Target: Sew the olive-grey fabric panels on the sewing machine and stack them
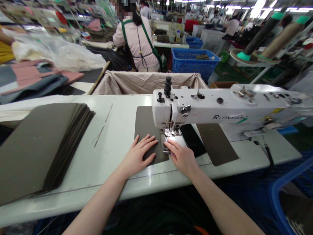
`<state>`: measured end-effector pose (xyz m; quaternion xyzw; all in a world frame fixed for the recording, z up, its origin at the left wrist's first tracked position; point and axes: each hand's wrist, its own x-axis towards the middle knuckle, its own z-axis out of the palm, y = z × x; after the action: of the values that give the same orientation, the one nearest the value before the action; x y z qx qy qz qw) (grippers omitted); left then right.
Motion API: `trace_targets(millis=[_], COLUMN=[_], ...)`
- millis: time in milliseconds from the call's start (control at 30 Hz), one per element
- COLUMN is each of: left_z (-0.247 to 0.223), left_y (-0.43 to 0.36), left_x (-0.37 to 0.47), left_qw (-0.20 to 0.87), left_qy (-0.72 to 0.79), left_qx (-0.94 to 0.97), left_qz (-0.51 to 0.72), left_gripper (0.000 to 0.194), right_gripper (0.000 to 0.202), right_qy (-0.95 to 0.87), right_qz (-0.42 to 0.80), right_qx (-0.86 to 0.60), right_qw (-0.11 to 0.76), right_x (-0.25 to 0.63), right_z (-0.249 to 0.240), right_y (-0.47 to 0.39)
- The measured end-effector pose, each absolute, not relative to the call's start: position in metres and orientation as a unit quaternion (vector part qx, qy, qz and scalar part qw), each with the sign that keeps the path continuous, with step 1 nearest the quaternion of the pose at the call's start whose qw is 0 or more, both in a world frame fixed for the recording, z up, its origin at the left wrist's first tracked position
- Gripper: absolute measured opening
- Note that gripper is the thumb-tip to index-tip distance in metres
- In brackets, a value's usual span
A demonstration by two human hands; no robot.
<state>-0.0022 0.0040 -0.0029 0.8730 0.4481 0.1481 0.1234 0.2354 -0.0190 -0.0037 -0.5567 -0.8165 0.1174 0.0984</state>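
- My left hand (140, 153) lies flat and open, fingers spread, pressing the dark fabric piece (146, 130) to the worktop (117, 130) just left of the sewing machine's presser foot (171, 131); it grips nothing
- My right hand (181, 156) rests just in front of the presser foot, fingers curled low at the fabric's right edge; a small metal tool (166, 151), seemingly snips, shows at its fingertips, though I cannot tell how firmly it is held
- The dark fabric piece runs under the presser foot and back behind it, along the left side of the white sewing machine (220, 107)
- A second dark piece (216, 143) lies to the right of the presser foot, beneath the machine's arm
- A fanned stack of dark panels (41, 143) sits well to the left of the machine on the same worktop
- Behind the machine stands a cloth-lined bin (146, 83); beyond it a person in a pink top (139, 42) faces away, with a blue crate (192, 62) to their right
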Motion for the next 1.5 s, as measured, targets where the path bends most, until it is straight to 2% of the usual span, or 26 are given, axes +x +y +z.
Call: trace_targets(millis=[1500], left_z=[-0.0091], left_y=[0.0068], left_x=[0.0002], left_qw=[0.093], left_qy=[0.472], left_qx=[0.866], left_qz=[0.139], left_gripper=[0.057], right_gripper=[0.053], right_qy=[-0.822], right_qz=[0.114], right_qx=[-0.541], right_qw=[0.137], right_x=[0.2368], right_z=[-0.0121], right_y=[-0.0184])
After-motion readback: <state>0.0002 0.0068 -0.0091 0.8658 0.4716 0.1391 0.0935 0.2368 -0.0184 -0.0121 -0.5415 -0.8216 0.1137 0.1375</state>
